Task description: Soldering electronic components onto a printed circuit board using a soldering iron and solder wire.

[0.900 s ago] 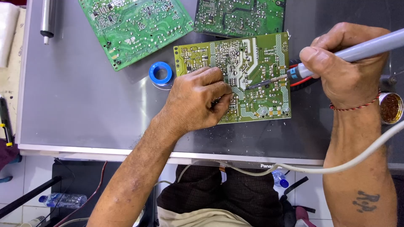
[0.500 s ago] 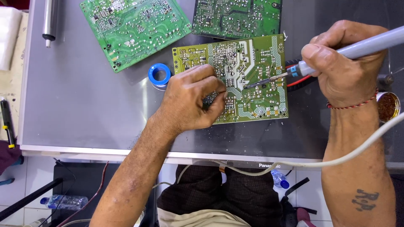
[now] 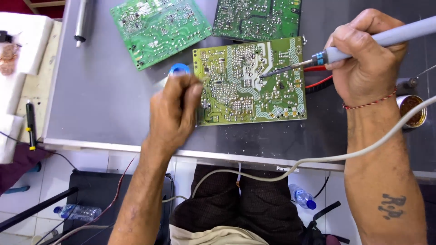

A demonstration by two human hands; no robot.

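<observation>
A yellow-green circuit board (image 3: pixel 250 84) lies solder side up on the grey table (image 3: pixel 104 104). My right hand (image 3: pixel 368 56) grips a grey soldering iron (image 3: pixel 363 45) whose tip rests on the board's middle. My left hand (image 3: pixel 175 113) is blurred at the board's left edge, fingers partly curled, just below a blue solder spool (image 3: pixel 178 69). I cannot make out anything in its fingers. The iron's white cable (image 3: pixel 318 159) runs down past my right forearm.
Two green circuit boards (image 3: pixel 159 27) (image 3: pixel 256 18) lie at the table's far side. A metal tube (image 3: pixel 83 20) lies at far left. A round tin (image 3: pixel 412 111) stands at the right edge. Red and black wires (image 3: pixel 318 77) leave the board's right side. Water bottles lie on the floor.
My left hand has slid off the board to the left and now sits by its left edge near the spool. The right hand keeps the iron tip on the board.
</observation>
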